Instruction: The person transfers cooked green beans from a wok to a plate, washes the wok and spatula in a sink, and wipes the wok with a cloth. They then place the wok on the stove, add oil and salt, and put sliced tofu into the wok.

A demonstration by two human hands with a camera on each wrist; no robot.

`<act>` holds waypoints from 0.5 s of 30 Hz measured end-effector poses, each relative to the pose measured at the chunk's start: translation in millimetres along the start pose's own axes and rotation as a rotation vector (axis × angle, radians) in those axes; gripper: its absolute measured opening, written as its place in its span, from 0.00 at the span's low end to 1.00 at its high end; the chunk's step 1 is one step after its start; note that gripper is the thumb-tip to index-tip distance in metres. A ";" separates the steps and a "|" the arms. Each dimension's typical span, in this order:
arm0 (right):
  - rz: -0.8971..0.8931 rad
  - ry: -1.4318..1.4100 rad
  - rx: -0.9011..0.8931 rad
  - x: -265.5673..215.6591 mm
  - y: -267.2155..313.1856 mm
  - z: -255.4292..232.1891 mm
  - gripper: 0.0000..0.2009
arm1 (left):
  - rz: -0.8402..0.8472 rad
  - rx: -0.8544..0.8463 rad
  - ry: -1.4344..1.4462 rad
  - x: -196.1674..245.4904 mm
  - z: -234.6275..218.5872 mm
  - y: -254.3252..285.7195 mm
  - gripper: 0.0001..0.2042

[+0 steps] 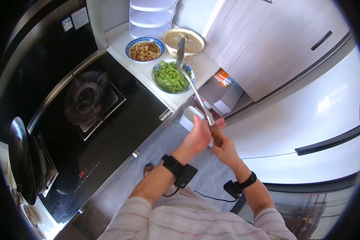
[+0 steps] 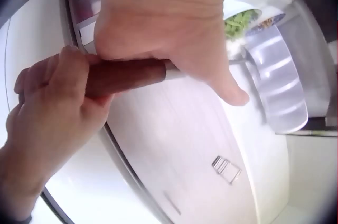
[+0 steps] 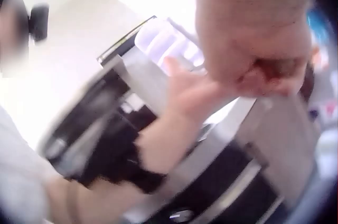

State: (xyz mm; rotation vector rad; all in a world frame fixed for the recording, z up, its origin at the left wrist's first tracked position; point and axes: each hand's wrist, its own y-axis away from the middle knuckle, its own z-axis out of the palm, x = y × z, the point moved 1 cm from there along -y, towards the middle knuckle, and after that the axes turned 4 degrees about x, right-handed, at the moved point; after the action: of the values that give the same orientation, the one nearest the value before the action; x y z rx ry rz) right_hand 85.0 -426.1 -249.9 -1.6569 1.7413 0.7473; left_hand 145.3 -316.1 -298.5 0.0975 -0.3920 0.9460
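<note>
A long-handled metal spatula (image 1: 195, 90) with a brown wooden grip slants up over the counter. My right hand (image 1: 226, 151) grips the end of the wooden handle (image 2: 127, 78). Beside it, my left hand (image 1: 198, 136) lies against the handle near the metal collar, its thumb stretched out and its fingertips showing past the handle. The spatula's head overlaps a bowl of cut green vegetables (image 1: 168, 78) and a bowl of pale liquid (image 1: 194, 43) in the head view. A blue-rimmed bowl of brown sliced food (image 1: 146, 51) stands to their left.
A black hob (image 1: 128, 116) with a burner (image 1: 87, 94) fills the left side; a dark wok (image 1: 22, 160) stands at its far left. An open drawer (image 1: 234, 98) juts out below the counter. Behind the bowls is a tiered white rack (image 1: 152, 18). White cabinet fronts (image 1: 332, 88) line the right.
</note>
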 end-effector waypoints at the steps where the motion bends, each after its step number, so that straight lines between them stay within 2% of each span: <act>1: -0.003 0.003 -0.002 -5.7 1.0 -6.6 0.14 | 0.011 0.033 0.019 1.1 -8.2 2.7 0.48; 3: 0.106 -0.137 0.047 -7.5 4.3 -20.3 0.12 | 0.018 0.073 0.042 1.4 -14.5 5.5 0.47; 5: 0.089 -0.157 0.053 16.8 6.1 -4.8 0.08 | 0.045 -0.150 -0.049 4.5 -6.5 6.9 0.43; 6: 0.041 -0.106 0.035 21.5 6.0 7.7 0.07 | -0.078 0.095 -0.115 -9.0 0.7 -0.4 0.39; 7: -0.024 -0.047 0.007 22.5 2.0 12.0 0.06 | -0.058 0.092 -0.110 -7.9 1.1 -2.0 0.39; 8: 0.110 -0.175 -0.061 23.9 1.9 9.1 0.05 | -0.042 -0.001 -0.056 -4.7 1.5 -3.3 0.38; 9: 0.116 -0.177 -0.065 15.0 6.2 5.4 0.05 | -0.039 -0.084 0.006 -5.5 2.7 0.7 0.37; 11: 0.313 -0.325 -0.155 -2.2 5.8 -3.5 0.05 | -0.035 -0.113 0.018 -1.5 3.6 2.6 0.36; 13: 0.309 -0.395 -0.224 -4.8 6.5 -5.9 0.05 | 0.008 -0.098 -0.196 1.0 5.8 11.2 0.48; 15: 0.313 -0.466 -0.309 -6.3 6.0 -4.8 0.06 | 0.002 -0.125 -0.274 7.8 0.1 28.6 0.50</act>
State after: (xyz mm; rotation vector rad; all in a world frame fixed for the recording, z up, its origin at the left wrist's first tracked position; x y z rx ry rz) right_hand 79.0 -425.2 -242.1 -1.2596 1.6108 1.4805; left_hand 126.3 -293.3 -298.0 0.1136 -0.7031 0.9100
